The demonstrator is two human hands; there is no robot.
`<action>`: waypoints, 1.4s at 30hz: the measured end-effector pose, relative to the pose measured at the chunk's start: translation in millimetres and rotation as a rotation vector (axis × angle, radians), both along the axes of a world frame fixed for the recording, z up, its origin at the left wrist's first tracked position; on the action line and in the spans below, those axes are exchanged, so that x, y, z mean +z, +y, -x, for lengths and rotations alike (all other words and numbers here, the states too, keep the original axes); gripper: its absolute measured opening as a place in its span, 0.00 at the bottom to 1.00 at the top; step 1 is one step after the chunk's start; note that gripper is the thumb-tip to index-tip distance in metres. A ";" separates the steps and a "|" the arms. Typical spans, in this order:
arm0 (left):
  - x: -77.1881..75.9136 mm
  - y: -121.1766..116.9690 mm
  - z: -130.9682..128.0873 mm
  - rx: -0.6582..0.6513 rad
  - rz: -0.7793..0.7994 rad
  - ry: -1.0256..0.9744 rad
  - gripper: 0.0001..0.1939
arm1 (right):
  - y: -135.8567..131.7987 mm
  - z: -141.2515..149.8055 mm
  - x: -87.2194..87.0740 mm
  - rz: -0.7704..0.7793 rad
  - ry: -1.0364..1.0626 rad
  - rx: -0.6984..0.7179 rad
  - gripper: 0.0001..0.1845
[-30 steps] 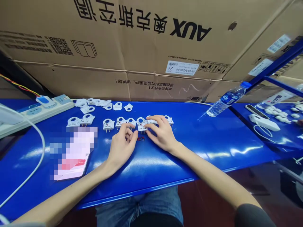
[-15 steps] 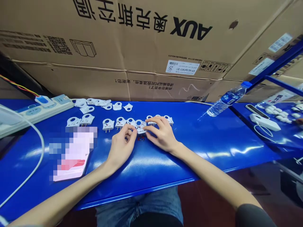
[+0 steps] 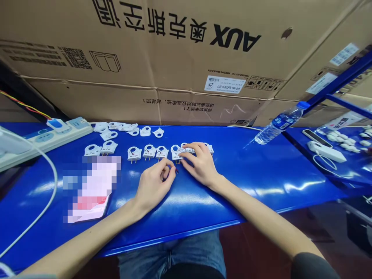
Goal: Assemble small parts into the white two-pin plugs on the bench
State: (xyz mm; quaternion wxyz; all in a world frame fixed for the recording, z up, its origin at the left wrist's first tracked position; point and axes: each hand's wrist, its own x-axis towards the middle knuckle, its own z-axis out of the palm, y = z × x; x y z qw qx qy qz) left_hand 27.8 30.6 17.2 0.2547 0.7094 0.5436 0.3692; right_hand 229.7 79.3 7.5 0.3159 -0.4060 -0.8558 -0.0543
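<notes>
My left hand is closed in a pinch, fingertips at a small red and dark piece just below a white plug housing. This housing has a round ring opening and two prongs pointing toward me. The fingertips of my right hand are bent against its right side, holding it on the blue table. To its left stand similar plug housings, among them one close by and another farther off. More housings lie partly hidden behind my right hand.
White ring-shaped covers lie at the back. On the left are a phone with a blurred screen, a power strip and a white cable. A water bottle leans at the right; a large cardboard box stands behind.
My left hand has moved slightly right and toward me, to the small red piece. The plug housing at my right hand now sits a little farther right and back, apart from its left neighbour.
</notes>
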 end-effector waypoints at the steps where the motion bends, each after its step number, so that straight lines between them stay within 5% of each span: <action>1: -1.8 -0.1 0.6 -0.019 -0.017 0.039 0.10 | 0.8 0.7 -0.4 0.013 -0.009 -0.012 0.09; 19: -9.6 -5.6 -0.9 -0.130 -0.171 0.329 0.10 | 12.4 12.7 -4.3 0.182 -0.070 -0.135 0.12; 31: -0.8 1.7 7.2 -0.008 -0.075 0.296 0.09 | 9.3 14.2 -5.8 0.140 -0.039 -0.121 0.12; 42: 7.5 15.7 20.6 0.158 -0.070 0.578 0.19 | 4.6 13.9 -3.6 0.129 -0.038 -0.083 0.12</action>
